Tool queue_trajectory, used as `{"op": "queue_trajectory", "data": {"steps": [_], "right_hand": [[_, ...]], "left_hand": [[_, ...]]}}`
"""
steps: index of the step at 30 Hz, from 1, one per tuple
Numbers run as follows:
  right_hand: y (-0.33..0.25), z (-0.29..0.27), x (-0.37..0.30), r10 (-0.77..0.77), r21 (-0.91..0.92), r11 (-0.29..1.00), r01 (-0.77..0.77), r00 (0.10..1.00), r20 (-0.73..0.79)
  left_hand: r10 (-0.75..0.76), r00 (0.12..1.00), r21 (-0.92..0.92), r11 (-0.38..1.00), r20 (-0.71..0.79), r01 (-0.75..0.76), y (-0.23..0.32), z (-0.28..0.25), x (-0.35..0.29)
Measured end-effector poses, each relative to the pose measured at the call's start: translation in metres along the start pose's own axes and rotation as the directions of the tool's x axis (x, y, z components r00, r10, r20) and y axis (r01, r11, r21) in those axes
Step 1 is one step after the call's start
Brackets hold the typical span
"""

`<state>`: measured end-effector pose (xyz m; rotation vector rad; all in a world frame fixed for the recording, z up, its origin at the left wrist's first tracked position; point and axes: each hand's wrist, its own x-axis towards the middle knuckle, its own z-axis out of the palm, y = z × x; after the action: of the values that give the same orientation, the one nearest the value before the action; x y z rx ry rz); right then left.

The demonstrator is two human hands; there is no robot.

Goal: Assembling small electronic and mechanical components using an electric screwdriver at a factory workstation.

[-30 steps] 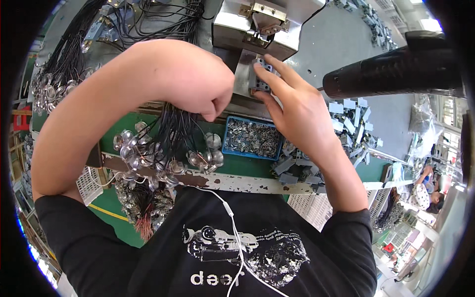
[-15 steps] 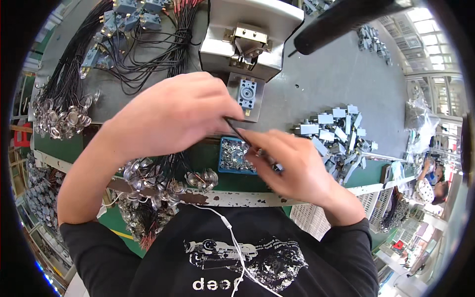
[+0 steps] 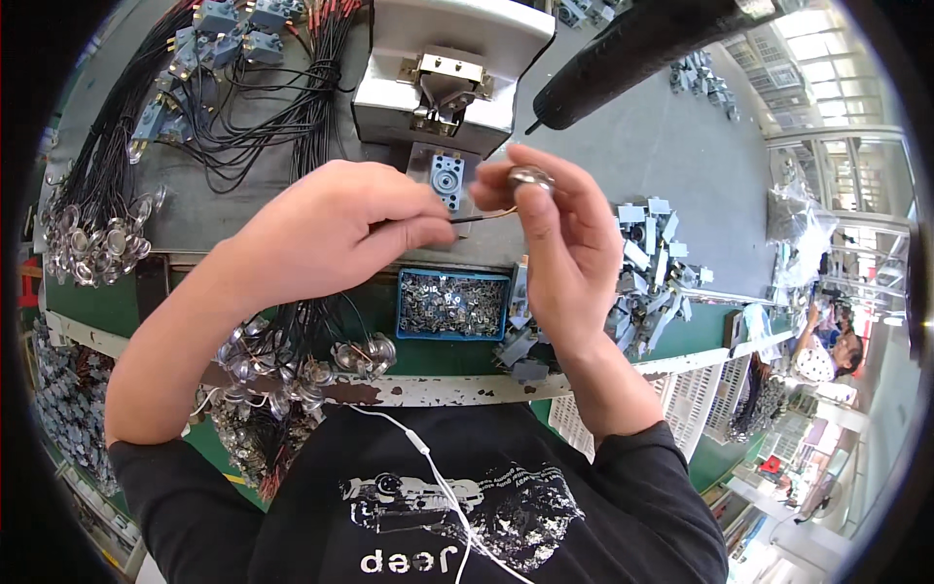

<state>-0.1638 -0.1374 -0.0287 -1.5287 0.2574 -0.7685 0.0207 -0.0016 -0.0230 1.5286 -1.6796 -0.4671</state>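
My left hand pinches a short black cable between thumb and fingers. From its end, thin wires run to a round silver metal part, which my right hand grips between thumb and fingers. Just behind the cable, a grey rectangular switch block with a round centre sits on a metal plate, in front of a white-and-metal bench fixture. Both hands are raised above the bench's near edge, and the right hand's fingertips are slightly blurred.
Nearer me is a blue tray of small metal pieces. Grey blocks are piled on the right. Bundled black cables with round metal ends lie left. A black cylindrical tool with a thin tip hangs above, back right.
My right hand has lifted and turned upward, bringing the round metal part into sight. My left hand keeps its pinch on the cable, and the view has shifted slightly.
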Motion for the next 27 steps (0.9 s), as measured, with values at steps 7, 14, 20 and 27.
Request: {"op": "queue_trajectory", "data": {"steps": [7, 14, 20, 27], "right_hand": [[-0.009, -0.041, 0.037, 0.550, -0.188, 0.775, -0.604, 0.498, 0.670], [-0.008, -0.028, 0.000, 0.327, -0.074, 0.945, -0.319, 0.927, 0.184], [-0.005, -0.032, 0.002, 0.262, -0.184, 0.957, -0.224, 0.941, 0.214], [-0.008, -0.026, 0.000, 0.067, -0.560, 0.828, 0.015, 0.990, 0.126]], "left_hand": [[0.030, 0.998, 0.080, 0.996, 0.058, -0.035, 0.010, -0.012, 0.008], [-0.008, 0.997, -0.021, 1.000, -0.071, 0.006, 0.014, 0.000, 0.008], [-0.063, 0.987, 0.042, 0.997, -0.145, 0.070, 0.017, 0.001, 0.008], [-0.128, 0.979, 0.055, 0.989, -0.158, 0.139, 0.024, 0.007, 0.007]]}}
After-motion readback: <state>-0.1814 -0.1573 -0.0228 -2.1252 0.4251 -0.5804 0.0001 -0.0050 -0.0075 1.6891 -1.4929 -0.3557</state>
